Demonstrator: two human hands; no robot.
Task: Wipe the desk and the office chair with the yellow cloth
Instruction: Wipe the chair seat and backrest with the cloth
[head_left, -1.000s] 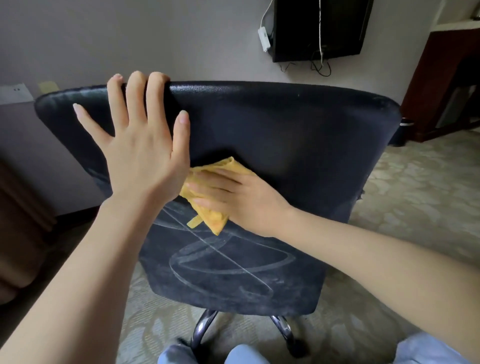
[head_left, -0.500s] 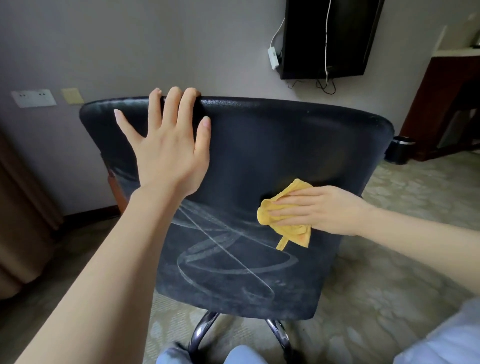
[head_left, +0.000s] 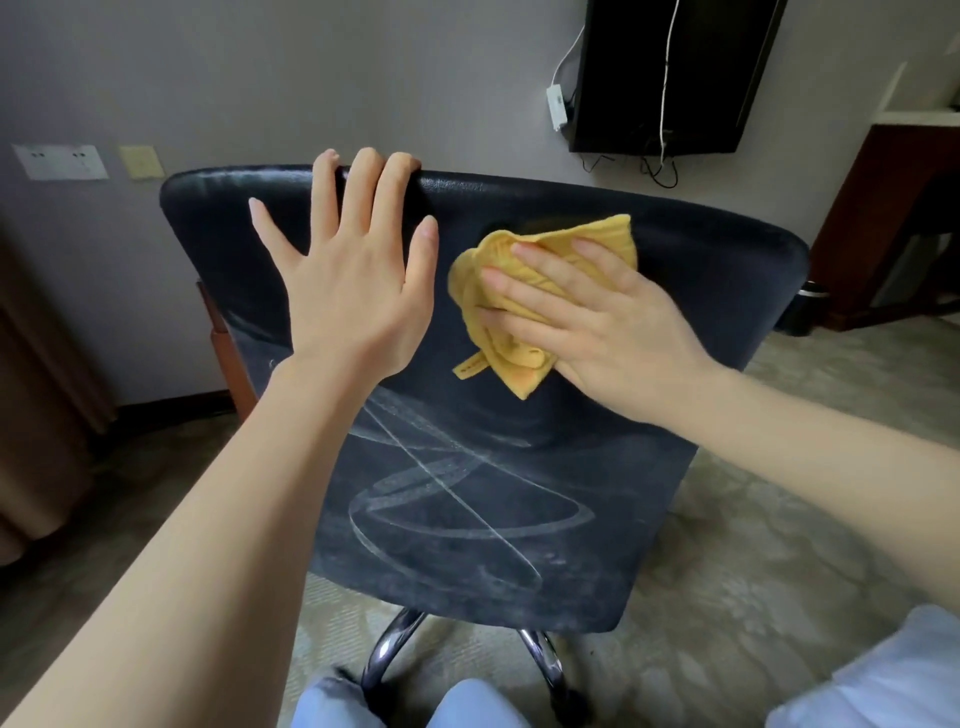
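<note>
The black office chair (head_left: 701, 322) faces away from me, its dusty backrest filling the middle of the view with pale wipe streaks low down. My left hand (head_left: 353, 291) lies flat on the backrest, three fingertips hooked over its top edge. My right hand (head_left: 597, 322) presses the crumpled yellow cloth (head_left: 498, 291) against the upper backrest with straight fingers, just right of my left hand. The desk is not in view.
A dark screen (head_left: 670, 73) with hanging cables is mounted on the wall behind. A wooden cabinet (head_left: 893, 223) stands at the right, a small black bin (head_left: 802, 312) beside it. The chair's chrome legs (head_left: 384, 654) stand on patterned carpet near my knees.
My right hand has carried the cloth up and leftward from the lower right of the backrest to near its top. My left hand keeps its place on the top edge.
</note>
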